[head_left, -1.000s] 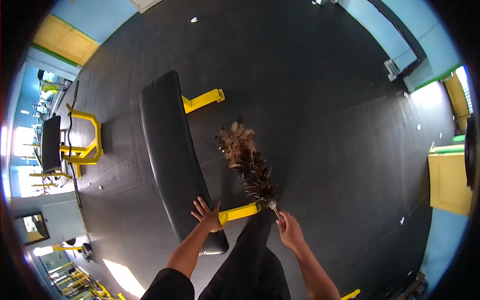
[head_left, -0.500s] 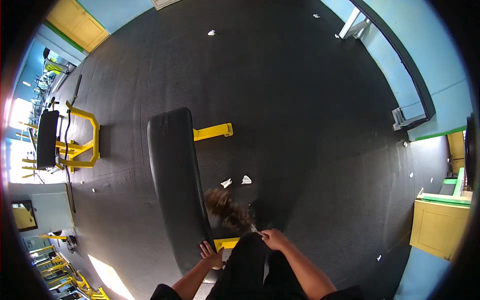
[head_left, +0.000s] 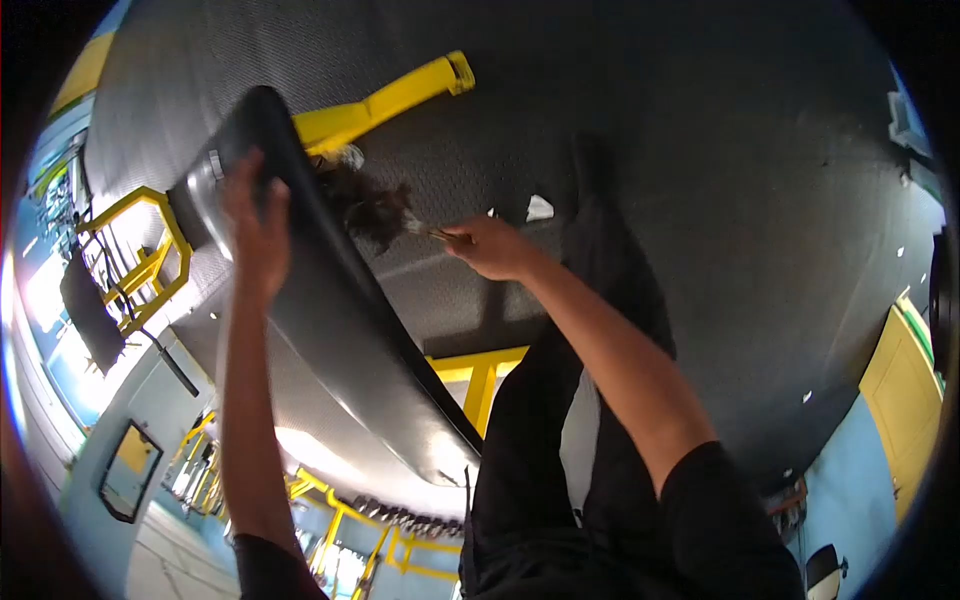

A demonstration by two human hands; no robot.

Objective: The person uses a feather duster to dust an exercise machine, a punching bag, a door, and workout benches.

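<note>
A long black padded bench [head_left: 345, 325] with yellow metal legs [head_left: 385, 105] stands tilted across the left half of the view. Over its upper end is my left hand [head_left: 258, 225], fingers spread and blurred; whether it touches the pad I cannot tell. My right hand [head_left: 488, 248] is closed round the thin handle of a brown feather duster [head_left: 375, 208]. The duster's feathers are beside the bench's right edge, low near the yellow leg, and part of them is hidden behind the pad.
White scraps [head_left: 540, 208] lie on the black floor [head_left: 740, 200], one right of my right hand. Another yellow-framed bench [head_left: 150, 260] stands at the left. A yellow cabinet [head_left: 905, 400] is at the far right. My legs are at the bottom centre.
The view has shifted and turned along the bench. My left hand has moved from the near end of the pad to its far end. The duster now points left, beside the far leg.
</note>
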